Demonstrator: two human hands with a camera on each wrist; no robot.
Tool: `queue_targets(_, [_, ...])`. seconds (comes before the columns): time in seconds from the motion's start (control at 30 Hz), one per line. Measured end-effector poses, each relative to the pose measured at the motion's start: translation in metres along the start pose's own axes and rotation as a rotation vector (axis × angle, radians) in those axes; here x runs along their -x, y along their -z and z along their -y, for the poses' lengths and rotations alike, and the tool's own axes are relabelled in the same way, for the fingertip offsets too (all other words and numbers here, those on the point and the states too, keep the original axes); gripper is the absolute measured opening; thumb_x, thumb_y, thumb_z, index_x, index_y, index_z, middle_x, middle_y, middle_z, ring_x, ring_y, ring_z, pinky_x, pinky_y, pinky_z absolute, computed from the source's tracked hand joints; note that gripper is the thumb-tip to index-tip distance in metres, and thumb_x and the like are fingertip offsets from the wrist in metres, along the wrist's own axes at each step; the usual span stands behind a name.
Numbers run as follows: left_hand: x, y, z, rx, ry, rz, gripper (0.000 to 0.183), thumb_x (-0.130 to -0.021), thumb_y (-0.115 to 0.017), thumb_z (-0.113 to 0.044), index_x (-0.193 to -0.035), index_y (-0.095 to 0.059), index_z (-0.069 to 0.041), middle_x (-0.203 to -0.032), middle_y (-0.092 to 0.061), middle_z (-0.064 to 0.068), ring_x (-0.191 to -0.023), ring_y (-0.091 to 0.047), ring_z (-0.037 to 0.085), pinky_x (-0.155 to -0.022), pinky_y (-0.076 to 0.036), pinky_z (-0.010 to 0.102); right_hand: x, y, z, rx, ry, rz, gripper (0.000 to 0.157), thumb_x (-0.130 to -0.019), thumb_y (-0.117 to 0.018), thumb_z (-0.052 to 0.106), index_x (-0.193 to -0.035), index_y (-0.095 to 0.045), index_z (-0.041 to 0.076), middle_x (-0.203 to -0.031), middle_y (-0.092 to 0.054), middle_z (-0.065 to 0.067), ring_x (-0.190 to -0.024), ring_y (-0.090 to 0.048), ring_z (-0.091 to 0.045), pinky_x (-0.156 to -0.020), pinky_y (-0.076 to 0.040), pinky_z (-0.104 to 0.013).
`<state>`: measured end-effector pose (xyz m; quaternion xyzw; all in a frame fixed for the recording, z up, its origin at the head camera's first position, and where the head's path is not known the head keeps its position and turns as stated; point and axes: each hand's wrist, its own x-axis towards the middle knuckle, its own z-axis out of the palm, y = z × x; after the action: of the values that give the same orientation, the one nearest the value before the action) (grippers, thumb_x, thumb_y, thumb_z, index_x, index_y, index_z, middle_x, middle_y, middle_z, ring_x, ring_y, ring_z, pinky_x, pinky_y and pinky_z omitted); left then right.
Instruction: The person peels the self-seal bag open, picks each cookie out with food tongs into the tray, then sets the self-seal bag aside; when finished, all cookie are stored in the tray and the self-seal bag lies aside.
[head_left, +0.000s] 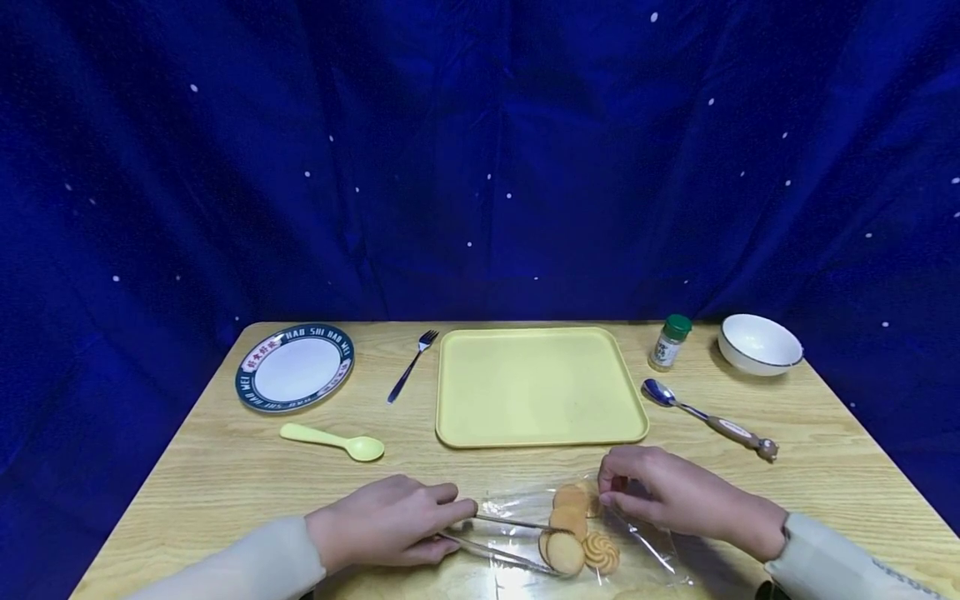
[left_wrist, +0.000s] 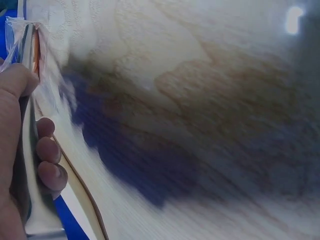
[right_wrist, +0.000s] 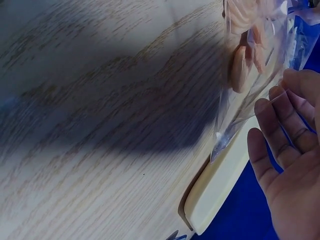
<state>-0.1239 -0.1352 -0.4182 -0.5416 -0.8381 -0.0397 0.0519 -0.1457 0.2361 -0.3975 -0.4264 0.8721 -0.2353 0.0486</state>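
Note:
My left hand (head_left: 397, 521) grips a pair of metal tongs (head_left: 510, 553), whose two arms reach right into a clear plastic bag (head_left: 517, 504). In the left wrist view, the fingers and thumb curl round the tongs (left_wrist: 31, 185). The tong tips lie at a round cookie (head_left: 565, 553); whether they pinch it, I cannot tell. Beside it in the bag are a swirled cookie (head_left: 601, 552) and several plain ones. My right hand (head_left: 667, 496) pinches the bag's edge between thumb and forefinger at the right; its other fingers are loosely bent in the right wrist view.
Behind the bag lies a yellow tray (head_left: 540, 387). To its left are a fork (head_left: 412, 367), a plate (head_left: 296, 367) with a patterned rim and a yellow spoon (head_left: 333, 441). On the right are a green-capped shaker (head_left: 670, 342), a white bowl (head_left: 760, 345) and a metal spoon (head_left: 708, 418).

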Motion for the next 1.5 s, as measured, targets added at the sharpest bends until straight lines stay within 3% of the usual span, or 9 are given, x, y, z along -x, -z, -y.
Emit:
queue_targets(0.33, [0.011, 0.002, 0.0, -0.017, -0.009, -0.036, 0.018, -0.093, -0.062, -0.031, -0.104, -0.052, -0.021, -0.076, -0.049, -0.012, -0.051, -0.032, -0.005, -0.046, -0.028, 0.012, 0.0, -0.001, -0.001, -0.041, 0.067, -0.009, 0.007, -0.097, -0.059, 0.022, -0.093, -0.06, 0.028, -0.088, -0.056, 0.018, -0.07, -0.046, 0.009, -0.058, -0.044, -0.013])
queue_targets(0.6, [0.024, 0.004, 0.004, 0.052, 0.056, -0.026, 0.018, -0.094, -0.06, -0.031, -0.106, -0.052, -0.02, -0.078, -0.048, -0.012, -0.054, -0.031, -0.006, -0.049, -0.027, 0.011, -0.001, 0.0, -0.004, -0.047, 0.132, -0.013, 0.009, -0.096, -0.06, 0.018, -0.096, -0.062, 0.026, -0.092, -0.057, 0.019, -0.076, -0.049, 0.009, -0.062, -0.045, -0.013])
queue_targets(0.8, [0.026, 0.002, 0.005, 0.098, 0.094, -0.011, 0.018, -0.095, -0.058, -0.032, -0.107, -0.052, -0.02, -0.08, -0.047, -0.013, -0.056, -0.033, -0.006, -0.049, -0.028, 0.011, 0.0, 0.0, -0.004, -0.032, 0.131, -0.017, 0.008, -0.096, -0.06, 0.019, -0.094, -0.062, 0.026, -0.091, -0.056, 0.019, -0.077, -0.049, 0.009, -0.063, -0.046, -0.015])
queue_targets(1.17, [0.025, 0.002, 0.004, 0.126, 0.097, -0.012, 0.015, -0.097, -0.055, -0.033, -0.107, -0.053, -0.021, -0.08, -0.048, -0.013, -0.056, -0.033, -0.006, -0.049, -0.027, 0.01, 0.0, -0.001, -0.006, -0.025, 0.118, -0.008, 0.007, -0.096, -0.06, 0.021, -0.094, -0.062, 0.027, -0.09, -0.056, 0.02, -0.077, -0.049, 0.009, -0.063, -0.047, -0.015])
queue_targets(1.5, [0.045, 0.011, 0.008, 0.16, 0.188, -0.06, 0.018, -0.097, -0.056, -0.033, -0.112, -0.056, -0.022, -0.083, -0.052, -0.013, -0.059, -0.036, -0.008, -0.052, -0.032, 0.01, 0.001, -0.001, -0.006, -0.024, 0.117, -0.01, 0.008, -0.096, -0.06, 0.019, -0.095, -0.062, 0.027, -0.091, -0.056, 0.02, -0.077, -0.049, 0.009, -0.064, -0.047, -0.015])
